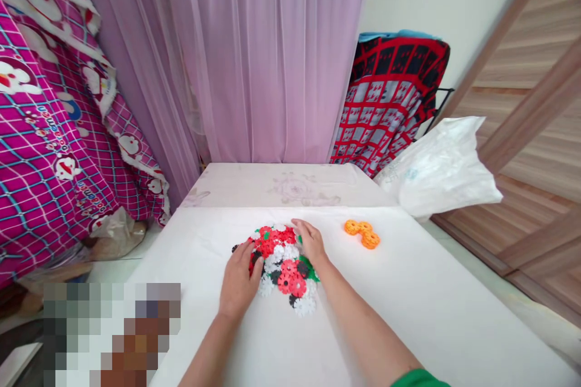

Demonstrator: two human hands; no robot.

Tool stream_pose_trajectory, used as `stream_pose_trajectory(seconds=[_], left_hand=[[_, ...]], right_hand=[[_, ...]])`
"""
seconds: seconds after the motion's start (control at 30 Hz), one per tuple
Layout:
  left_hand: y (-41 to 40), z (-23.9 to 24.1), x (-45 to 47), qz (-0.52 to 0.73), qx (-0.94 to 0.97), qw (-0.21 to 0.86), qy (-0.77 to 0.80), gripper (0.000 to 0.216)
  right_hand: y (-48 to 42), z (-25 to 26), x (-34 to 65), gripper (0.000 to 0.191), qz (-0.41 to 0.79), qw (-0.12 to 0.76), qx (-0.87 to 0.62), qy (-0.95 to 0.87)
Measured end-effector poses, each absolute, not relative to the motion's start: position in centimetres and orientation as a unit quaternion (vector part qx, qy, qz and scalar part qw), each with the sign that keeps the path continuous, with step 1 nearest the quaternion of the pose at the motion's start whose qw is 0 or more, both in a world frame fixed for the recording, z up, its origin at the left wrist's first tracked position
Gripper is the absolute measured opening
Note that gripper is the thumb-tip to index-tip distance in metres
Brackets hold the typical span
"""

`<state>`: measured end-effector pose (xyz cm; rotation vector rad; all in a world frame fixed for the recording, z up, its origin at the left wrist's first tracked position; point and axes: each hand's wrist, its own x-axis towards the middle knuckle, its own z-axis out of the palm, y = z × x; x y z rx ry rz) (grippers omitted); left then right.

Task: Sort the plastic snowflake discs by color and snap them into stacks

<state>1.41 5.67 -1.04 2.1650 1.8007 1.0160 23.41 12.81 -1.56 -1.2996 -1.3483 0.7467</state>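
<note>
A loose pile of small notched plastic discs, red, white, black and green, lies on the white table. Among them are a red disc (297,285) and a white disc (305,306) at the near edge. My left hand (239,278) rests against the pile's left side, fingers apart and the thumb reaching toward black and white discs. Opposite it, my right hand (311,243) touches the far right side with its fingers stretched out, close to some green discs (308,267). Both hands are open, and each covers part of the pile. Orange discs (363,232) sit in three small groups to the right.
The white tabletop (408,314) runs back to a flower-patterned strip (299,187). A white plastic bag (442,169) stands at the right edge. Purple curtains (272,60) hang behind, and a pink checked cloth (68,133) is at the left. A blurred patch hides the lower left.
</note>
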Motion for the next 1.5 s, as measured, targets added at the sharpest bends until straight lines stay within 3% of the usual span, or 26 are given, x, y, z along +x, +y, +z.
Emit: stream_pose_trajectory(seconds=[0.13,0.2,0.3,0.37,0.5,0.6,0.73,0.93,1.0,1.1,1.3,1.37,1.5], left_hand=[[4.2,-0.6,1.7,0.295,0.801,0.039,0.52,0.051],[2.6,-0.5,2.0,0.256,0.852,0.019,0.456,0.058],[0.3,-1.0,2.5,0.21,0.897,-0.003,0.389,0.081],[-0.6,-1.6,2.9,0.199,0.896,-0.014,0.398,0.092],[-0.3,-2.4,4.1,0.193,0.858,-0.029,0.474,0.086],[1.1,-2.0,4.6,0.191,0.829,-0.037,0.525,0.075],[2.9,-1.0,4.3,0.18,0.789,-0.032,0.587,0.055],[3.8,-1.1,2.3,0.227,0.747,-0.045,0.623,0.041],[3.6,-1.5,1.6,0.246,0.744,-0.051,0.618,0.04],[2.9,-2.0,1.0,0.267,0.767,-0.052,0.581,0.04],[0.6,-2.1,0.1,0.266,0.82,0.001,0.507,0.043],[0.0,-1.7,0.0,0.255,0.837,0.029,0.484,0.044],[-0.4,-0.9,0.1,0.25,0.838,0.022,0.485,0.044]], right_hand=[[7.1,-1.6,24.7,0.057,0.318,0.661,-0.556,-0.391],[3.7,-1.7,25.1,0.051,0.313,0.664,-0.557,-0.388],[-1.2,-2.1,24.7,0.043,0.236,0.565,-0.56,-0.558],[-3.3,-2.3,24.1,0.047,0.165,0.452,-0.552,-0.681],[-3.0,-1.9,23.0,0.057,0.061,0.248,-0.583,-0.771],[-0.1,-1.0,23.1,0.055,0.037,0.194,-0.595,-0.779],[3.9,-1.0,24.3,0.046,0.013,0.234,-0.595,-0.769],[5.3,-2.4,26.3,0.036,-0.04,0.426,-0.599,-0.677],[4.2,-2.2,26.3,0.034,-0.047,0.452,-0.578,-0.678],[1.9,-1.3,24.9,0.036,-0.048,0.416,-0.539,-0.731],[-0.7,0.6,21.0,0.038,0.035,0.258,-0.459,-0.85],[-0.7,0.7,20.9,0.032,0.059,0.259,-0.43,-0.863],[-0.7,0.5,22.0,0.029,0.04,0.349,-0.474,-0.807]])
